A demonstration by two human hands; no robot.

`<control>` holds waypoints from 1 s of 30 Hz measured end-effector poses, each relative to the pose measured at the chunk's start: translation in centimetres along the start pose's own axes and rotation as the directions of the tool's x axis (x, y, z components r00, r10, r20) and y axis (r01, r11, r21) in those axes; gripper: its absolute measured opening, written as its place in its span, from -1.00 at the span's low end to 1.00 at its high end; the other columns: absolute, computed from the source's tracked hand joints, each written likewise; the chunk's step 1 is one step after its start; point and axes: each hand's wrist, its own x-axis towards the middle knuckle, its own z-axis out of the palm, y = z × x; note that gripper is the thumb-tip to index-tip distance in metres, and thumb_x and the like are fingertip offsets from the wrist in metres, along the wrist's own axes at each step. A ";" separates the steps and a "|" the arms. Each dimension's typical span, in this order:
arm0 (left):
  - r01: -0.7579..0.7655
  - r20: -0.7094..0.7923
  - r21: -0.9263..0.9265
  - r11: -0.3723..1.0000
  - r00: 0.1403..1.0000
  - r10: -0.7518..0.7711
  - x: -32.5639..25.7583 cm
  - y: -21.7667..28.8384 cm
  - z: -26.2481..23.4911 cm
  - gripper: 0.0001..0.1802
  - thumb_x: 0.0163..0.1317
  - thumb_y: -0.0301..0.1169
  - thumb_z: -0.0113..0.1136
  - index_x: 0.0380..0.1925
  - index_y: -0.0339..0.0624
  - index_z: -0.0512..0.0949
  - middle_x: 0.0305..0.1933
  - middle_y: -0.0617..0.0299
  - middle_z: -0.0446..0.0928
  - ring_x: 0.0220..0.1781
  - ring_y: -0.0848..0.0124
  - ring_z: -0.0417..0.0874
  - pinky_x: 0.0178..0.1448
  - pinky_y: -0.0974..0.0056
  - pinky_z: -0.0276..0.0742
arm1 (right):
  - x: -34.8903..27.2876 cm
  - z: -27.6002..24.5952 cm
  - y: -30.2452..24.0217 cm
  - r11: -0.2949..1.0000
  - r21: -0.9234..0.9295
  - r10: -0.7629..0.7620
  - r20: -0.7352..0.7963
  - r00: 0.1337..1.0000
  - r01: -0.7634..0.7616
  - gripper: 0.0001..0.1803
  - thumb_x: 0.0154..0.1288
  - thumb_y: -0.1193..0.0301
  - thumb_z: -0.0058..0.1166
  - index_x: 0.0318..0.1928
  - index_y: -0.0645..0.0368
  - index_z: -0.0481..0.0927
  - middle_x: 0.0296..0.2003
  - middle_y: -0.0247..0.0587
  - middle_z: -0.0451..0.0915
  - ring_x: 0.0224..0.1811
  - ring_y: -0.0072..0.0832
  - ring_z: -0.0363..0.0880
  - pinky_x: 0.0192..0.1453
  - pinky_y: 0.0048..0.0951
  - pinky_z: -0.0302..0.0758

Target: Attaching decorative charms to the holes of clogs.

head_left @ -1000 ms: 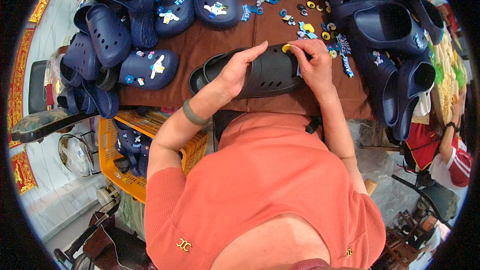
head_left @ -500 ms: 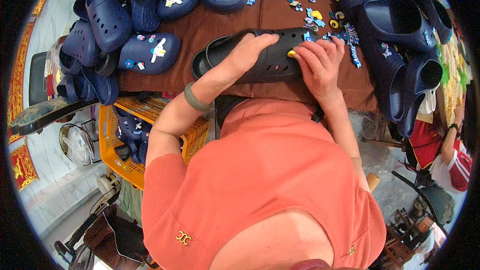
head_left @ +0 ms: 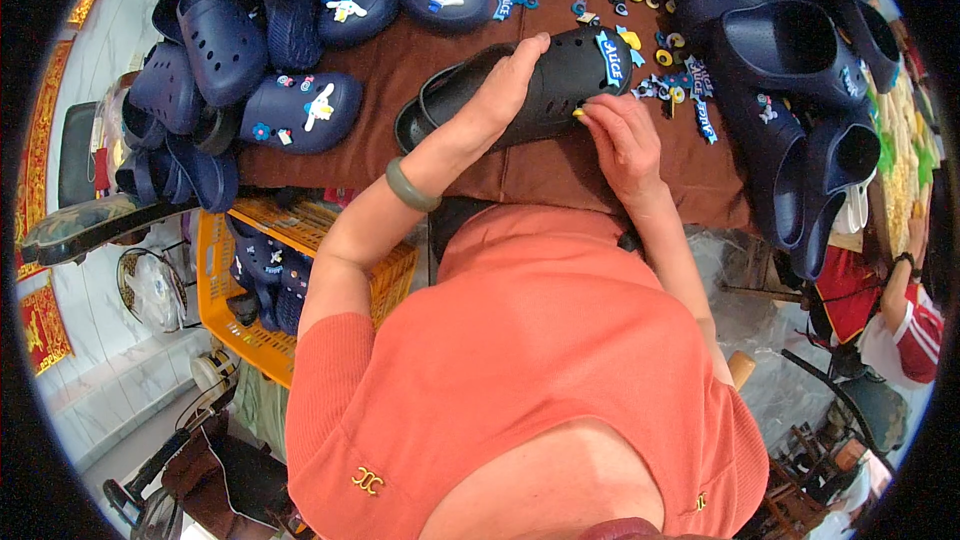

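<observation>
The black clog point(head_left: 560, 85) points 2 o'clock over the brown surface point(head_left: 535, 178), left hand point(head_left: 505, 92) across it, most fingers hidden, can't tell their grip. Right hand point(head_left: 625, 138) pinches a yellow charm point(head_left: 578, 113); clog's at 11 o'clock from those fingers.

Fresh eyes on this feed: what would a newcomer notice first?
Probably the coral top filling the lower middle. Just above, the left hand holds a black clog while the right hand pinches a small yellow piece at its near side. Navy clogs crowd both sides of the brown cloth.
</observation>
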 end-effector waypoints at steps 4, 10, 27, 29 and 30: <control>-0.075 -0.009 0.024 0.997 0.997 0.075 -0.1 -0.5 -0.1 -0.58 0.37 -0.05 -0.11 -0.17 -0.17 0.52 -0.23 0.29 0.56 -0.23 0.53 0.56 -0.09 0.40 0.46 | -0.8 -0.6 -0.5 0.986 0.122 0.092 0.140 0.986 -0.109 -0.73 -0.05 0.63 0.29 -0.27 0.24 0.55 -0.26 -0.14 0.57 -0.22 -0.21 0.57 -0.17 -0.34 0.54; -0.045 -0.026 0.074 0.996 0.999 0.048 -0.4 0.2 0.2 -0.58 0.36 -0.05 -0.10 -0.15 -0.18 0.51 -0.21 0.29 0.56 -0.23 0.54 0.56 -0.11 0.40 0.45 | -1.0 -0.5 -0.3 0.977 0.168 0.096 0.197 0.976 -0.130 -0.73 -0.07 0.64 0.29 -0.29 0.24 0.55 -0.24 -0.14 0.58 -0.21 -0.21 0.58 -0.15 -0.33 0.54; -0.182 0.238 0.331 0.926 0.966 0.105 -0.1 0.2 -0.3 -0.58 -0.06 -0.51 0.29 -0.10 -0.23 0.56 -0.15 0.30 0.59 -0.15 0.51 0.55 0.01 0.37 0.48 | -0.2 -1.0 -0.8 0.996 -0.080 -0.027 0.178 0.984 0.042 -0.80 -0.03 0.59 0.19 -0.30 0.22 0.57 -0.17 -0.23 0.62 -0.17 -0.30 0.57 -0.06 -0.29 0.51; -0.204 0.261 0.349 0.915 0.959 0.114 0.0 0.1 -0.4 -0.57 -0.07 -0.52 0.29 -0.09 -0.23 0.56 -0.15 0.30 0.59 -0.14 0.51 0.55 0.02 0.37 0.48 | -0.4 -0.8 -0.5 0.996 -0.074 -0.037 0.175 0.984 0.050 -0.78 -0.03 0.60 0.19 -0.29 0.23 0.57 -0.16 -0.22 0.62 -0.16 -0.29 0.56 -0.03 -0.28 0.50; -0.203 0.257 0.363 0.909 0.960 0.112 0.0 0.0 -0.4 -0.57 -0.07 -0.53 0.29 -0.10 -0.23 0.56 -0.14 0.30 0.59 -0.13 0.52 0.55 0.03 0.37 0.47 | -0.5 -0.7 -0.4 0.996 -0.065 -0.049 0.172 0.984 0.061 -0.77 -0.03 0.61 0.19 -0.28 0.23 0.57 -0.15 -0.21 0.61 -0.14 -0.28 0.56 0.00 -0.27 0.50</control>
